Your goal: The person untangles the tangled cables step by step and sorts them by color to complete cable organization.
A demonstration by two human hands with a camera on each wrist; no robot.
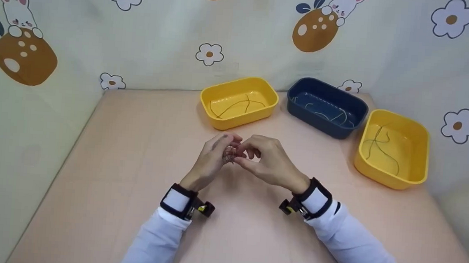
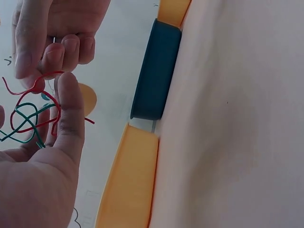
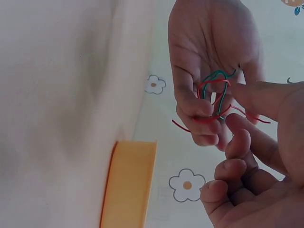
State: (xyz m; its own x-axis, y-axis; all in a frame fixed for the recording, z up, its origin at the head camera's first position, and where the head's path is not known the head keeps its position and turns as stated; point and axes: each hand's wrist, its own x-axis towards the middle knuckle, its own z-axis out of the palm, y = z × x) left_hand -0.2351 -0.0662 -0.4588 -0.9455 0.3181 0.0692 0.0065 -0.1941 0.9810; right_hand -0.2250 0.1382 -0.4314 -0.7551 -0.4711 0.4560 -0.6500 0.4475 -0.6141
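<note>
A small tangle of thin wires, one red (image 2: 60,114) and one green (image 2: 36,113), is held between both hands above the table. My left hand (image 1: 209,159) holds the tangle in its curled fingers, palm turned toward the right hand. From the other side my right hand (image 1: 273,161) pinches the red wire between thumb and index finger; its other fingers are curled. In the right wrist view the red (image 3: 206,119) and green (image 3: 224,74) loops cross each other over the left fingers, and free red ends stick out on both sides. Fingers hide part of the tangle.
Beyond the hands stands a yellow bin (image 1: 241,121), with a navy bin (image 1: 317,127) to its right and another yellow bin (image 1: 380,176) at far right. Thin wires lie inside each. A pink cloth (image 1: 133,161) covers the table; a patterned curtain (image 1: 163,31) hangs behind.
</note>
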